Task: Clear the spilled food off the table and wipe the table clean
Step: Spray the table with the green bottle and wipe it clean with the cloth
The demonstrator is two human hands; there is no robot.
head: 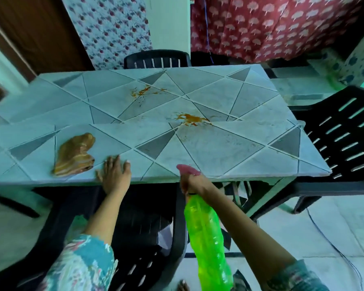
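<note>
Left hand (115,174) lay flat, fingers spread, on table (198,143) edge | right hand (192,183) gripped bottle (206,238) neck, lower centre

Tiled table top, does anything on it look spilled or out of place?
Yes. An orange-brown sauce splatter stains the pale tiled table top near its middle; a thinner orange smear lies farther back. A crumpled brown striped cloth sits at the front left.

Bare tabletop (219,148) between brown cloth (75,155) and nearer orange spill (190,119); black chair (345,131) at right.
</note>
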